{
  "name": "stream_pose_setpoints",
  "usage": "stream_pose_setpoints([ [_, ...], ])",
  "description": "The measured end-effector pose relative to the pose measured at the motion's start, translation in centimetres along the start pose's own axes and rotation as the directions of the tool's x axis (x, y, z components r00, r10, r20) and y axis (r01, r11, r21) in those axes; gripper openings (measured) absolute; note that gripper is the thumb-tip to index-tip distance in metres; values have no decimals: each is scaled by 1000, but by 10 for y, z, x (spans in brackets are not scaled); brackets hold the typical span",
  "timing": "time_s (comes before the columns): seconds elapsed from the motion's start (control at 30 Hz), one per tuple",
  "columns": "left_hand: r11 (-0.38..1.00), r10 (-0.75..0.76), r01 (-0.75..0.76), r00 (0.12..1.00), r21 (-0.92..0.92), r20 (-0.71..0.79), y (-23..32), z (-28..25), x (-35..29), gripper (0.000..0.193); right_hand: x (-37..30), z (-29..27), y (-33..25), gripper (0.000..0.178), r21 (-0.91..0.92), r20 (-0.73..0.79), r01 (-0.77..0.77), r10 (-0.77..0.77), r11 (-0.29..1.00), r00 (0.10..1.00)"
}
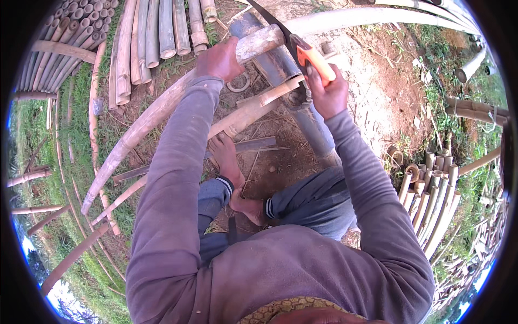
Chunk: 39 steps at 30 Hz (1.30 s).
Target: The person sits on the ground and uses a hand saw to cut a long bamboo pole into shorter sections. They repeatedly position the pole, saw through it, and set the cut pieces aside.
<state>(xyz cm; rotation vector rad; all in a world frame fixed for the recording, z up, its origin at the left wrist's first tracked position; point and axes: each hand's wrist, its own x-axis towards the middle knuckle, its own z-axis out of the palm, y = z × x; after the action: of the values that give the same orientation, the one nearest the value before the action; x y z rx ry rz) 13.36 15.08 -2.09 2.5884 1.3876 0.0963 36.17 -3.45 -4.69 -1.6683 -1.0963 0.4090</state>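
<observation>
My left hand (217, 59) grips a long pale bamboo pole (151, 116) near its cut end, which rests across a dark thick pipe-like log (302, 116). My right hand (325, 94) is closed on the orange handle of a hand saw (313, 58). The saw's dark blade runs up and left over the pole's end, close to my left hand. A second, shorter bamboo piece (245, 114) lies under the pole. My bare feet (229, 162) sit on the dirt below, one on a flat strip.
Cut bamboo lengths are stacked at top left (156, 32), and short cut tubes stand bundled at right (431, 200). Long poles lie in the grass on the left (32, 175). A pale curved pole (377, 16) runs across the top. Bare dirt is to the right.
</observation>
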Motion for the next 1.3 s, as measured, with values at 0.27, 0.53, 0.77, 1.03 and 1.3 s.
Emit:
stream_pose_setpoints([
  [0.27,993,-118,114,977,27,176,-7,-15,8,78,-130,-79,7,19,80,37,-73,70,994,997],
  [0.53,1000,-10,10,1000,-3,17,-15,-3,-1,56,-137,-120,2,30,-280,-202,48,-107,959,974],
  [0.77,981,27,-64,980,-184,-195,-7,10,-39,86,-125,-164,91,59,-738,113,84,0,670,994],
  [1.03,199,-928,330,-239,-923,-285,-113,50,-165,92,10,-2,-41,88,-556,417,567,-386,607,823],
  [1.3,-309,-745,-304,-512,-901,428,-161,24,-214,82,75,62,-63,88,-492,789,751,-140,440,599],
])
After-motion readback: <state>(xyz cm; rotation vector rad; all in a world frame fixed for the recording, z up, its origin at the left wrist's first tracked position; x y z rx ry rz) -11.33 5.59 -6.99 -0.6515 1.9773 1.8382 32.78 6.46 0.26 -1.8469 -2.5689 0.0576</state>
